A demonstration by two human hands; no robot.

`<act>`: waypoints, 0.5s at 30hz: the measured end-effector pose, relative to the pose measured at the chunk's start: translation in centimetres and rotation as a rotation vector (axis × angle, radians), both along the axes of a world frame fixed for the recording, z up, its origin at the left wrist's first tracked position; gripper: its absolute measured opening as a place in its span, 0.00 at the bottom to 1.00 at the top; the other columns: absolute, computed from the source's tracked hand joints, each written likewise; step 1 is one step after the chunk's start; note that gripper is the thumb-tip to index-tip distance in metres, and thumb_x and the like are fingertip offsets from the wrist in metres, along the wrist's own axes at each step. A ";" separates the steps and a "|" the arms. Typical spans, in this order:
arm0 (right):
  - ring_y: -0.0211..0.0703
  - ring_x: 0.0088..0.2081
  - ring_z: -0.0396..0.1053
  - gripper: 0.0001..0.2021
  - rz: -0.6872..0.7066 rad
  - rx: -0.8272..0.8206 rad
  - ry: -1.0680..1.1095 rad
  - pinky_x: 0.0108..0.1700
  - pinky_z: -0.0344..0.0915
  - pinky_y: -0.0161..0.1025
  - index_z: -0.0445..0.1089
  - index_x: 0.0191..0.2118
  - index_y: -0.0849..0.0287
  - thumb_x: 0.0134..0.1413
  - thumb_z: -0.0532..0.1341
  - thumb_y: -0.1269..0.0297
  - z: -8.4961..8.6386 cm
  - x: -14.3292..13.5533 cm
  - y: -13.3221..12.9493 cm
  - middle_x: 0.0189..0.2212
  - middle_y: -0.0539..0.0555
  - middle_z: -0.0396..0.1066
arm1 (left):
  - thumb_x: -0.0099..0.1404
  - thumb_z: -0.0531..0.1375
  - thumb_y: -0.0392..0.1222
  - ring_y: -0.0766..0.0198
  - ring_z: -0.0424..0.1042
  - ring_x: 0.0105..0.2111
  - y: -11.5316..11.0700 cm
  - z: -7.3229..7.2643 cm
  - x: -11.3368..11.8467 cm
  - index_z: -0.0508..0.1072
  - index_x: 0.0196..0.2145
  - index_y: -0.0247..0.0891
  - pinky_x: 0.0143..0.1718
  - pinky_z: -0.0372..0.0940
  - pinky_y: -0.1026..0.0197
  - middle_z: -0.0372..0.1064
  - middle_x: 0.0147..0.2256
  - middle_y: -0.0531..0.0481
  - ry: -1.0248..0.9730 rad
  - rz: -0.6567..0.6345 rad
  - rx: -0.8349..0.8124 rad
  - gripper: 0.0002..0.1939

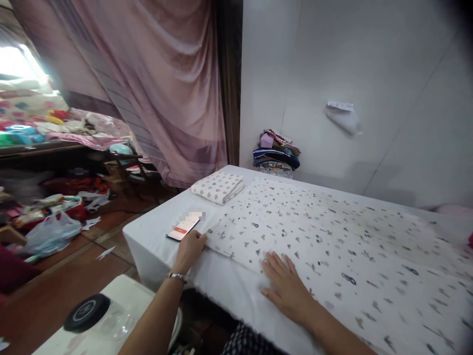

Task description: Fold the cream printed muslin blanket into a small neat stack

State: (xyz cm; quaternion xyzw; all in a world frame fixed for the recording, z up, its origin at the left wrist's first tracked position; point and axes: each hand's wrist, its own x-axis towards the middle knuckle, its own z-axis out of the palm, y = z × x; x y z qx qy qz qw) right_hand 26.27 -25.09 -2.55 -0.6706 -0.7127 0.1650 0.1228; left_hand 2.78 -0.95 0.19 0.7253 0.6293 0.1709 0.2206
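A white cloth printed with small grey and dark motifs (295, 222) lies spread over the white-covered table (158, 222). My left hand (190, 250), with a bracelet at the wrist, is closed at the cloth's near left corner, its fingertips pinching the edge. Flat on the cloth's near edge rests my right hand (286, 286), fingers stretched out and holding nothing. Just beyond my left hand lies a phone (184, 227) with a lit screen. Behind it sits a folded cloth with a grey pattern (218, 187).
At the lower left stands a white stool (127, 291) bearing a clear container with a black lid (87, 311). Folded clothes (276, 153) are stacked by the wall. A pink curtain (158, 88) hangs behind. Plastic bags (53, 234) lie on the floor at left.
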 end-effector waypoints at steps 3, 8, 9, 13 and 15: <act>0.52 0.67 0.31 0.35 0.004 -0.020 0.000 0.65 0.28 0.58 0.44 0.67 0.54 0.60 0.43 0.40 -0.1 0.0 0.0 0.67 0.55 0.33 | 0.57 0.51 0.44 0.58 0.70 0.28 0.1 0.0 0.0 0.65 0.21 0.40 0.29 0.57 0.60 0.71 0.22 0.49 -0.020 -0.002 0.007 0.11; 0.51 0.67 0.30 0.34 -0.030 -0.015 0.016 0.65 0.28 0.57 0.43 0.67 0.53 0.61 0.42 0.40 0.2 -0.1 -0.1 0.67 0.53 0.31 | 0.56 0.52 0.46 0.59 0.71 0.25 0.6 -0.4 0.1 0.66 0.23 0.39 0.28 0.61 0.61 0.70 0.20 0.49 -0.200 0.014 -0.083 0.10; 0.50 0.67 0.29 0.34 -0.037 -0.015 0.016 0.65 0.27 0.56 0.43 0.67 0.53 0.61 0.42 0.40 0.3 -0.2 -0.1 0.67 0.53 0.31 | 0.56 0.53 0.48 0.59 0.70 0.25 0.6 -0.5 0.2 0.66 0.23 0.39 0.28 0.62 0.61 0.69 0.20 0.50 -0.254 0.022 -0.103 0.11; 0.50 0.67 0.29 0.35 -0.036 -0.080 0.036 0.65 0.25 0.56 0.45 0.67 0.55 0.61 0.41 0.40 0.8 -0.3 -0.1 0.67 0.53 0.33 | 0.53 0.56 0.51 0.60 0.70 0.26 0.6 -0.7 0.8 0.67 0.24 0.37 0.29 0.65 0.61 0.67 0.20 0.51 -0.520 0.077 -0.168 0.14; 0.50 0.67 0.30 0.34 -0.071 -0.084 0.055 0.65 0.26 0.55 0.47 0.66 0.56 0.61 0.41 0.40 1.1 -0.2 -0.1 0.67 0.54 0.34 | 0.51 0.56 0.52 0.60 0.71 0.27 0.7 -0.8 0.9 0.68 0.25 0.37 0.30 0.66 0.61 0.67 0.21 0.51 -0.574 0.094 -0.179 0.14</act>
